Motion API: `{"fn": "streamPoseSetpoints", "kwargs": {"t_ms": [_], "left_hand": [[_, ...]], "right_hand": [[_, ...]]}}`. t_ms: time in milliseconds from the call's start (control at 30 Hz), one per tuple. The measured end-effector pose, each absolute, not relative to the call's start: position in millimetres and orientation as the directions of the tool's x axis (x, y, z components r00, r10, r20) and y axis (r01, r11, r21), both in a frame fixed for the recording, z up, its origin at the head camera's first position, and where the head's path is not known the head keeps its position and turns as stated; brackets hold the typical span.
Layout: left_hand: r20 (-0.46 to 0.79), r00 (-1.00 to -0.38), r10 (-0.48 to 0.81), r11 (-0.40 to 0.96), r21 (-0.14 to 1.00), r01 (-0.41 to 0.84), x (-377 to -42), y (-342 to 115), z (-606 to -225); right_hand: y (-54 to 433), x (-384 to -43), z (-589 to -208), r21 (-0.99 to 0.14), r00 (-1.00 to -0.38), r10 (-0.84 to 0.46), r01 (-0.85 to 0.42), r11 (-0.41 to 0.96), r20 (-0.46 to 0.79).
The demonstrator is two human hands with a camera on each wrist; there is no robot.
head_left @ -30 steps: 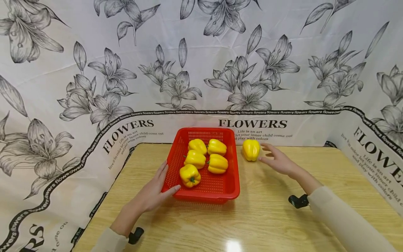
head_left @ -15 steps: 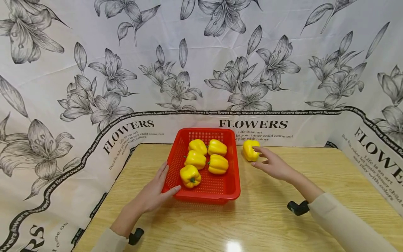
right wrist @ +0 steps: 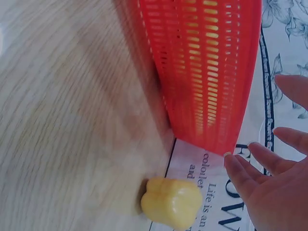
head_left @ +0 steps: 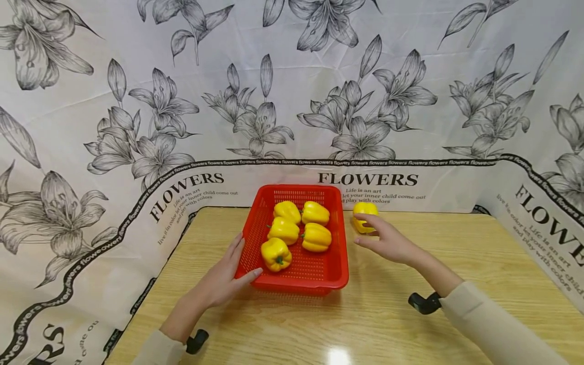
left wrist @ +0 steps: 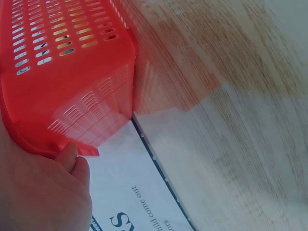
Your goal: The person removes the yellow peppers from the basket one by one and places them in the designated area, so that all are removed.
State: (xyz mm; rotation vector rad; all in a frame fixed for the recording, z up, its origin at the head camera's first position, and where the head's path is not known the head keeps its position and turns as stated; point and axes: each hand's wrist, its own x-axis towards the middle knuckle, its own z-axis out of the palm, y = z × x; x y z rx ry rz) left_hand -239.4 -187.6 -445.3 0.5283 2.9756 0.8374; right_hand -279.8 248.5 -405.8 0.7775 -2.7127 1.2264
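A red plastic basket [head_left: 339,243] with slotted walls stands on the table and holds several yellow bell peppers [head_left: 317,237]. My left hand [head_left: 219,284] holds the basket's near left corner, thumb over the rim and fingers along the outer side; the left wrist view has its fingertips [left wrist: 79,166] at the rim. Right of the basket, one more yellow bell pepper [head_left: 365,210] lies on the table, partly hidden in the head view by my right hand [head_left: 388,241]. That hand is in the air with fingers spread, apart from the pepper [right wrist: 172,203] in the right wrist view.
The wooden table [head_left: 410,324] ends at a white cloth [head_left: 283,126] printed with flowers, which hangs behind and at both sides. Black wrist mounts [head_left: 425,303] show beneath both forearms.
My right hand has moved left and slightly toward me, from beside the loose pepper to in front of it. The left hand, the basket and the peppers have stayed in place.
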Motion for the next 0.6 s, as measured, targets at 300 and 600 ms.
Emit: {"fn": "streamPoseSetpoints", "kwargs": {"t_ms": [300,600], "left_hand": [[0.089,-0.94,0.331,0.798,0.505,0.329,-239.2,-187.4,-444.3],[0.091,-0.94,0.328,0.802,0.499,0.328,-239.6,-187.5,-444.7]], "right_hand": [[222.3,-279.2,-398.9,-0.643,-0.815,-0.49,-0.559,0.524,0.309],[197.2,-276.8,-391.4,-0.55,-0.777,-0.543,-0.617,0.563,0.317]]}}
